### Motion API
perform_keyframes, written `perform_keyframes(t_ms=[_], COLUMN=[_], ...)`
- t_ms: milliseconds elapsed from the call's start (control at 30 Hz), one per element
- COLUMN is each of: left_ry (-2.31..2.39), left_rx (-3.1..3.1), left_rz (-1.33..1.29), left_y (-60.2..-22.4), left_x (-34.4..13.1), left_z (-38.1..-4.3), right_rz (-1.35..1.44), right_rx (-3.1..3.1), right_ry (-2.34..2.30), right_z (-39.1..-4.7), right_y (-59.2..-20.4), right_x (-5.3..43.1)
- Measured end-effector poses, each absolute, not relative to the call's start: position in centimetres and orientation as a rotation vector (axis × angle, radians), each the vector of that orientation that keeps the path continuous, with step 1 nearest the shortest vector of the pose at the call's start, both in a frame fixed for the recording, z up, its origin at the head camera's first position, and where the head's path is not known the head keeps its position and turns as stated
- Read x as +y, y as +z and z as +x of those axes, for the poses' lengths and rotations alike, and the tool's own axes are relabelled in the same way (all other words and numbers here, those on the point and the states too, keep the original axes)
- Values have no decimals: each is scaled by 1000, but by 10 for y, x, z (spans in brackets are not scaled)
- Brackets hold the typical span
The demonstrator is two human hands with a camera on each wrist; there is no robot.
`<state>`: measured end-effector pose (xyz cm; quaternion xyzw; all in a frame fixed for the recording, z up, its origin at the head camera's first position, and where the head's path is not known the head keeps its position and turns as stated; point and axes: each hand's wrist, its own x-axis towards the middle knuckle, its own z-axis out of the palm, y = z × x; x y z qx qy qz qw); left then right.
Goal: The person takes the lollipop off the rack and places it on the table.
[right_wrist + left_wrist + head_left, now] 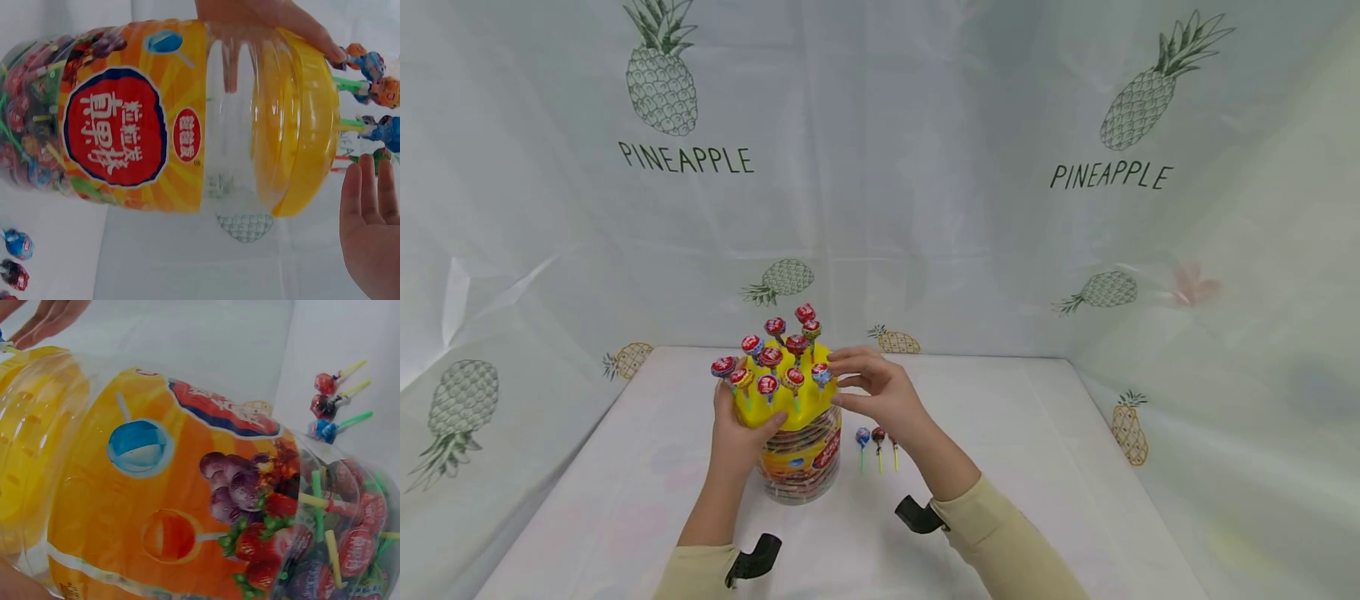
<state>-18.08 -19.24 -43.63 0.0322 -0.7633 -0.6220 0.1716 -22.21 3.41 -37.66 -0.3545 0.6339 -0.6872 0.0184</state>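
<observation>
A clear round jar (pixel 801 467) with an orange label stands upright, its yellow lid (pixel 807 410) stuck full of several upright wrapped lollipops (pixel 771 357). My left hand (pixel 737 437) grips the lid from the left, its thumb across the front edge; the other fingers are mostly hidden. On the opposite side, my right hand (pixel 880 392) is at the lid's right edge beside a blue-wrapped lollipop (pixel 822 375). Its fingers are extended and the thumb is apart from them. Through the jar's lower part show more wrapped lollipops (pixel 356 550).
Three loose lollipops lie on the white table to the right of the jar: a blue one (pixel 862 437), a dark red one (pixel 878 435) and a red one (pixel 325 383). White sheeting with printed pineapples (pixel 662 92) surrounds the table at the back and sides.
</observation>
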Motion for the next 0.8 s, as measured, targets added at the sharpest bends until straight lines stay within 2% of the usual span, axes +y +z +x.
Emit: perform_keyframes(t_ms=[167,433,800], left_ry=[-1807,-1806,-1800], left_rx=[-2171,-2105,-2151], left_rz=[141,71,129], left_y=[-436,-440,-440], left_x=[-191,-189,-189], left_z=[-179,-181,-181], right_rz=[-1050,-985,-970], right_rx=[1897,1880,1893], right_ry=[-2177,-2239,-2333], right_z=[-221,-223,-223], right_y=[-379,-378,-373], right_x=[25,14,17])
